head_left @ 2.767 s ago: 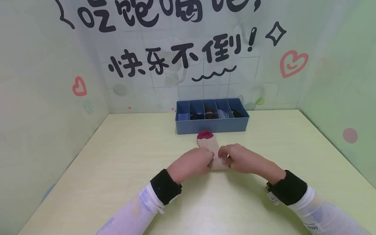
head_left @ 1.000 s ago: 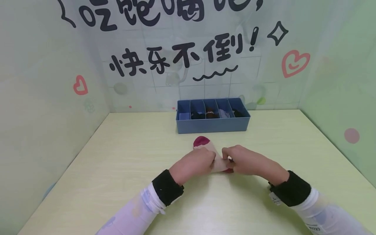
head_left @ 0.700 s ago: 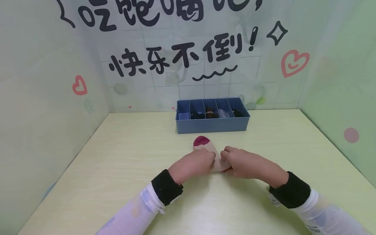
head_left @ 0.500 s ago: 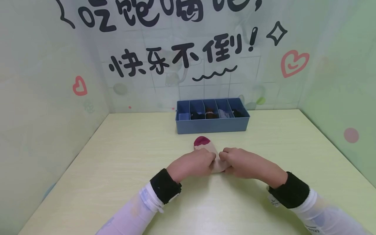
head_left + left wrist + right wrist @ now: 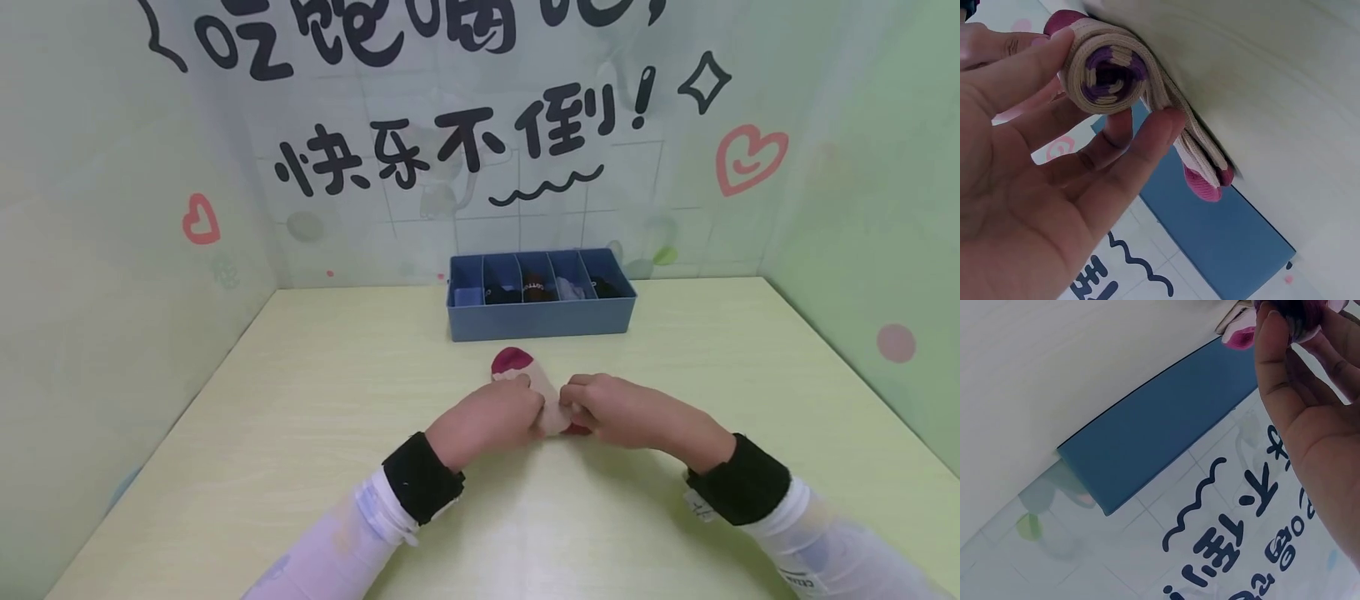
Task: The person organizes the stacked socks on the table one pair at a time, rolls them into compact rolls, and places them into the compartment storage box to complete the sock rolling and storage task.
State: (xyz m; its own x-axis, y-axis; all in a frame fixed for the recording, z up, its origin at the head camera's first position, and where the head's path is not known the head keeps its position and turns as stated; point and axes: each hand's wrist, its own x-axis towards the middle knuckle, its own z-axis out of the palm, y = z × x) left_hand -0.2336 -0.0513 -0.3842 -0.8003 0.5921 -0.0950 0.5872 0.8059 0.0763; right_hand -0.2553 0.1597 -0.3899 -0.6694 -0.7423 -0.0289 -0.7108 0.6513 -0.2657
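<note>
A pair of beige socks (image 5: pixel 540 387) with magenta toes lies slantwise on the table, toes pointing to the back left. Its near end is wound into a roll (image 5: pixel 1129 56), with purple and cream bands inside, as the left wrist view shows. My left hand (image 5: pixel 487 423) holds the left end of this roll between thumb and fingers. On the other end, my right hand (image 5: pixel 626 410) pinches the roll, and a dark red patch shows just below its fingertips. The right wrist view catches only part of the socks (image 5: pixel 1239 337), at the top edge.
Behind the socks stands a blue divided box (image 5: pixel 540 321) near the back wall. Several of its compartments hold dark, brown and greyish cloth items; a small blue block (image 5: pixel 468 297) sits in the leftmost. Printed walls enclose the pale table (image 5: pixel 322 375) at the back and sides.
Since the earliest frame, the socks have turned slantwise, their toes shifting left and toward me. My right fingers have moved slightly up the roll, uncovering the dark red patch. Both hands keep hold.
</note>
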